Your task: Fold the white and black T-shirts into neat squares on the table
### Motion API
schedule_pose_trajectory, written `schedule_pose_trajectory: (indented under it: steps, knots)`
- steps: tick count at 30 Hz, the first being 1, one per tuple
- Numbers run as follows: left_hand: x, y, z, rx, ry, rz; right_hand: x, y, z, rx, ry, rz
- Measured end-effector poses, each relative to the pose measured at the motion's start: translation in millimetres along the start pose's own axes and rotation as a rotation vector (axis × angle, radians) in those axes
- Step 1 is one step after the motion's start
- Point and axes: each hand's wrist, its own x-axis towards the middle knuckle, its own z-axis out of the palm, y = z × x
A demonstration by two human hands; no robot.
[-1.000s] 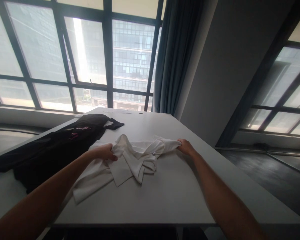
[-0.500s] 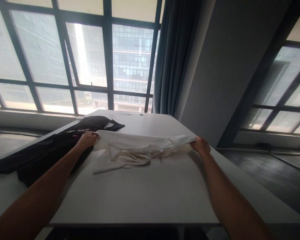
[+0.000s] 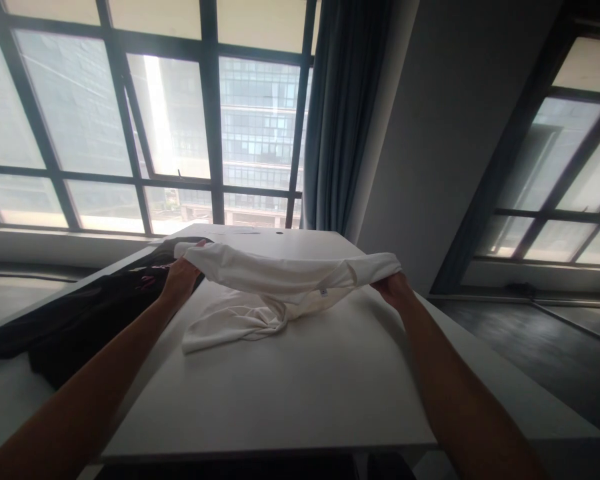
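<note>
A white T-shirt (image 3: 275, 270) is stretched between my two hands over the table, its upper edge lifted and sagging a little in the middle. My left hand (image 3: 183, 270) is closed on its left end, some of the cloth draped over the fingers. At the right end, my right hand (image 3: 394, 285) grips the fabric from below. A small label shows on the inner side near a curved seam. The lower left part of the shirt lies bunched on the tabletop. A black T-shirt (image 3: 95, 313) with a pink print spreads out left of my left hand, partly behind my forearm.
The white table (image 3: 280, 400) stretches away toward large framed windows (image 3: 170, 120). A small dark round spot (image 3: 279, 233) and a thin flat piece lie at its far end. Behind it on the right are a blue-grey curtain (image 3: 337, 120) and a grey pillar.
Both hands have raised the white T-shirt's far edge, and it now hangs fuller between them. Cloth has come over my left fingers, covering part of the black T-shirt.
</note>
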Motion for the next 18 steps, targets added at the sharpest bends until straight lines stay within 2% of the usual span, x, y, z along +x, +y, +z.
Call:
schedule_pose_trajectory:
  steps: [3, 5, 7, 10, 13, 16, 18]
  knots:
    - [2.0, -9.9, -9.7, 0.207, -0.075, 0.006, -0.5, 3.0, -1.5, -0.006, 0.043, -0.005]
    - [3.6, -17.5, -15.2, 0.319, -0.113, -0.062, -3.2, 5.0, -4.5, -0.062, 0.068, 0.026]
    - [3.9, -21.9, -17.7, 0.390, -0.132, -0.140, -7.8, 5.4, -6.5, -0.164, 0.038, 0.051]
    - [1.3, -18.8, -16.5, 0.392, -0.093, -0.263, -17.5, 3.7, -3.8, -0.388, -0.110, 0.070]
    - [3.0, -4.9, -16.1, 0.267, 0.043, -0.335, -29.8, -1.1, 6.6, -0.577, -0.285, 0.083]
    - [21.8, 17.3, -17.8, 0.196, 0.187, -0.295, -43.7, -12.6, 21.2, -0.676, -0.519, 0.116]
    - [44.7, 36.5, -15.0, 0.195, 0.219, -0.213, -53.2, -23.6, 30.7, -0.714, -0.707, 0.157]
